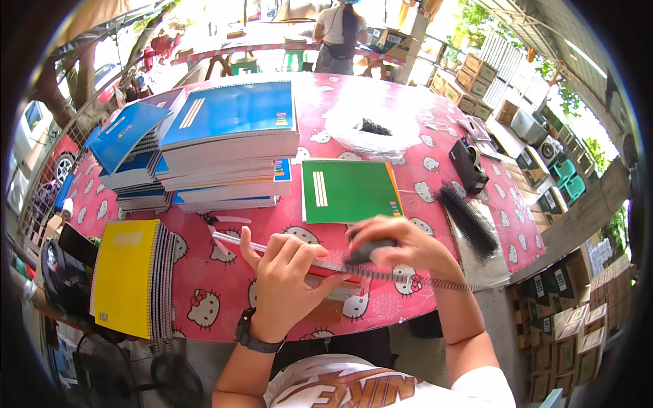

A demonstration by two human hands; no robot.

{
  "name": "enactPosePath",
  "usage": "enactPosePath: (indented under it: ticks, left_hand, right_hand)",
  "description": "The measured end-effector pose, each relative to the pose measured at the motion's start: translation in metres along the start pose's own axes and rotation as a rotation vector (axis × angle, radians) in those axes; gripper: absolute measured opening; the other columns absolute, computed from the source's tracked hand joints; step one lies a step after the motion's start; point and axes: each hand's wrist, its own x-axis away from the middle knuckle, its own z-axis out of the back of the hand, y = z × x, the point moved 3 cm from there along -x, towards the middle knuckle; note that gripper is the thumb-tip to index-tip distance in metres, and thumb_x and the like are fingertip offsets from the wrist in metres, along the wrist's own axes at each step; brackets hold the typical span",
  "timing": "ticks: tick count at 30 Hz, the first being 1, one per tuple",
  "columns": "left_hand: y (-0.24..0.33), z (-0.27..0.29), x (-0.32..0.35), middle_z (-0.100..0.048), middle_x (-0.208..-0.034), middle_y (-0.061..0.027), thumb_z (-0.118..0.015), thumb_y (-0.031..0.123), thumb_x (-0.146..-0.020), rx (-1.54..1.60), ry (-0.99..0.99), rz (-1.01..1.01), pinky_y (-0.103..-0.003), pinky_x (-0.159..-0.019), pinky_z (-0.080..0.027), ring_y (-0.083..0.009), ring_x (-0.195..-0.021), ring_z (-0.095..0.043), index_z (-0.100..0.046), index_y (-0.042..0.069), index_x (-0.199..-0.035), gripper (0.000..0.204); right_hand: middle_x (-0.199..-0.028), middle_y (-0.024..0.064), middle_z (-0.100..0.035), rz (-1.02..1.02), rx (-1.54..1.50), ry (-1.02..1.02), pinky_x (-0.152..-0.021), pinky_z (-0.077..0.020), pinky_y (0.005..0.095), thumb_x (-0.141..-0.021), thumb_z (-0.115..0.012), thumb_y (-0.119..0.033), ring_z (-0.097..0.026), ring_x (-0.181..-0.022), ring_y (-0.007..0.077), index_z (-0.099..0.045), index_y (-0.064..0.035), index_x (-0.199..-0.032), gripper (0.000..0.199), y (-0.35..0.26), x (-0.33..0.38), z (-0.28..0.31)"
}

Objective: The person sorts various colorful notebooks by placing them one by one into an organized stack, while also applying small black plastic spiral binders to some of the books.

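Observation:
My left hand (289,268) wears a black wristband and grips a red-covered notebook (333,273), held up on edge near the table's front. My right hand (408,241) is curled over a dark rounded object (369,251) beside the notebook's right end. From that end a black spiral binding coil (442,281) stretches right, passing across my right forearm. Just beyond my hands lies a green notebook (350,190) with an orange edge under it. A cutting tool with pink handles (231,219) rests beyond my left hand, partly hidden.
Blue notebooks (231,112) stand in tall stacks at the far left; yellow spiral notebooks (129,272) are piled nearer. Loose black coils (469,221) and a black device (469,166) lie right. A plastic bag (374,136) holds dark coils. Another person (340,37) stands beyond the table.

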Motion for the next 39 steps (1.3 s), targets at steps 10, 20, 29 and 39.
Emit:
enactPosePath:
  ticks: [10, 20, 29, 39]
  left_hand:
    - [-0.002, 0.004, 0.004, -0.057, -0.077, 0.0044, -0.080, 0.044, -0.058, 0.088, 0.004, 0.067, -0.055, -0.107, -0.009, -0.0138, -0.081, -0.057, -0.060, 0.013, -0.101, 0.057]
    - [-0.006, 0.003, 0.006, -0.056, -0.077, 0.0041, -0.081, 0.048, -0.056, 0.145, -0.004, 0.108, -0.055, -0.108, -0.007, -0.0121, -0.085, -0.056, -0.049, 0.009, -0.123, 0.083]
    - [-0.095, 0.004, 0.031, -0.055, -0.099, -0.0023, -0.083, 0.013, -0.064, 1.068, 0.345, 0.490, -0.038, -0.091, -0.042, -0.0133, -0.096, -0.055, -0.049, 0.006, -0.122, 0.068]
    - [-0.098, 0.007, 0.028, -0.055, -0.078, 0.0004, -0.075, -0.002, -0.071, 1.185, 0.283, 0.430, -0.020, -0.057, -0.044, -0.0056, -0.067, -0.054, -0.057, 0.006, -0.104, 0.039]
  right_hand:
    - [-0.103, 0.0140, -0.065, -0.198, 0.434, 0.025, -0.091, -0.0427, 0.0377, -0.069, -0.068, -0.059, -0.056, -0.109, 0.0282, -0.066, -0.0005, -0.100, 0.066, -0.012, -0.020, 0.001]
    - [-0.097, 0.0130, -0.064, 0.154, -0.574, -0.160, -0.082, -0.0455, 0.0322, -0.075, -0.068, -0.049, -0.058, -0.095, 0.0195, -0.066, -0.0019, -0.099, 0.053, -0.027, -0.029, -0.021]
    - [-0.107, 0.0150, -0.062, 0.011, -0.258, -0.051, -0.088, -0.0425, 0.0342, -0.076, -0.062, -0.059, -0.057, -0.101, 0.0182, -0.063, 0.0026, -0.102, 0.067, -0.019, -0.043, -0.024]
    - [-0.105, 0.0149, -0.062, -0.015, 0.254, 0.037, -0.087, -0.0418, 0.0334, -0.077, -0.065, -0.047, -0.057, -0.099, 0.0243, -0.065, -0.0011, -0.101, 0.052, -0.004, -0.054, -0.016]
